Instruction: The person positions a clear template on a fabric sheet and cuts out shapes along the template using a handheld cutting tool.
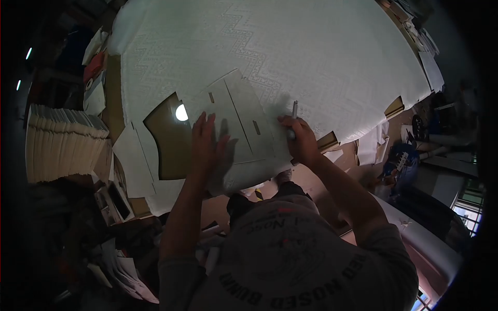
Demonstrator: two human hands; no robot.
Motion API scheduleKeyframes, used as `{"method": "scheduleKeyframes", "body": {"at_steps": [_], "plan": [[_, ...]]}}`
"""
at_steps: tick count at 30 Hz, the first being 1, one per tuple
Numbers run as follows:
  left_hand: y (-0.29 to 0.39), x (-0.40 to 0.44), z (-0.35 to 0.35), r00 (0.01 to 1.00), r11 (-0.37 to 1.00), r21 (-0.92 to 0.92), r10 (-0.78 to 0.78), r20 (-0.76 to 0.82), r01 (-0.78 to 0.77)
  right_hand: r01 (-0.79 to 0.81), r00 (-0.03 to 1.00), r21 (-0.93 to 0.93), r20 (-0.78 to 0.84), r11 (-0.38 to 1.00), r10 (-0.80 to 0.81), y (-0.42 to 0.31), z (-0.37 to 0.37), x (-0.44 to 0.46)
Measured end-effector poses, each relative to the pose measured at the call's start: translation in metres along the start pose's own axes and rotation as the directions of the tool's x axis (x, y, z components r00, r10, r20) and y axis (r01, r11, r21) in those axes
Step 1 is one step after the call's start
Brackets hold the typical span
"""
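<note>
Room: dimly lit workspace with dark margins; two short bright light tubes (28, 53) at far left, a barred window (469, 213) at lower right; dark-blue object with white marking (402, 158), right of the table.

Surface: broad table (113, 83) with a tan edge, overlaid by a pale grey-green sheet with a zigzag, lace-like pattern (311, 46); thick stack of cream-coloured sheets (67, 145) at the left, beyond the table edge.

Left hand (205, 146): forearm reaching forward from a dark grey short-sleeved shirt (280, 249); fingers extended and parted, thumb held away, nothing gripped; placed over the left part of a pale, flat, roughly rectangular panel (249, 111); whether the palm bears on it cannot be told.

Panel: lying on the patterned sheet between the two hands, near the body; one long dark line and two short brown slots visible.

Right hand (306, 142): forearm angled inward, wrist bent; fingers curled closed around a slim silver pen-like tool (295, 109), its upper end pointing away from the body; positioned at the panel's right edge.

Adjacent: olive-brown flat piece with a curved left side (168, 137), left of the left hand; small brown piece (328, 141), just beside the right wrist.
</note>
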State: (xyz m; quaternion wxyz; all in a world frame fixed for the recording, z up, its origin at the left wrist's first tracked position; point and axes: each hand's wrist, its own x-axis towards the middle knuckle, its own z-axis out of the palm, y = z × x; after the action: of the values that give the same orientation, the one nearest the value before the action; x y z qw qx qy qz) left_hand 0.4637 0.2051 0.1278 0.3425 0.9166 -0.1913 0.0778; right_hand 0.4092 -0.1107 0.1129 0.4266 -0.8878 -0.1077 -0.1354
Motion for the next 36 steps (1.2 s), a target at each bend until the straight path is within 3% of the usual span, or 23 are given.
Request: {"method": "scheduleKeyframes", "body": {"at_steps": [4, 7, 12, 17, 23, 29, 36], "plan": [[0.001, 0.012, 0.008, 1.0, 0.983, 0.185, 0.002, 0.025, -0.006, -0.003, 1.0, 0.054, -0.029, 0.999, 0.005, 0.004, 0.005, -0.002], [0.0, 0.01, 0.005, 0.988, 0.921, 0.379, 0.042, 0.148, -0.096, -0.026, 1.0, 0.056, -0.009, 0.998, 0.027, 0.003, 0.006, -0.003], [-0.015, 0.01, -0.004, 0.984, 0.977, 0.2, 0.044, 0.17, -0.078, 0.008, 1.0, 0.042, 0.001, 0.999, -0.008, 0.001, 0.003, -0.001], [-0.021, 0.011, -0.011, 0.978, 0.953, 0.248, 0.14, 0.155, -0.175, -0.013, 1.0, -0.035, 0.008, 0.999, 0.013, -0.003, 0.006, -0.003], [-0.022, 0.01, -0.011, 0.975, 0.95, 0.224, 0.199, 0.095, -0.216, 0.126, 0.992, -0.146, 0.05, 0.981, -0.12, -0.014, 0.005, -0.012], [-0.028, 0.008, -0.009, 0.974, 0.955, 0.19, 0.225, 0.039, -0.228, 0.054, 0.991, -0.097, 0.125, 0.994, -0.042, -0.059, 0.016, -0.032], [-0.031, 0.007, -0.007, 0.98, 0.966, 0.165, 0.197, 0.043, -0.201, 0.143, 0.971, -0.131, 0.211, 0.981, -0.114, -0.059, 0.006, -0.031]]}}
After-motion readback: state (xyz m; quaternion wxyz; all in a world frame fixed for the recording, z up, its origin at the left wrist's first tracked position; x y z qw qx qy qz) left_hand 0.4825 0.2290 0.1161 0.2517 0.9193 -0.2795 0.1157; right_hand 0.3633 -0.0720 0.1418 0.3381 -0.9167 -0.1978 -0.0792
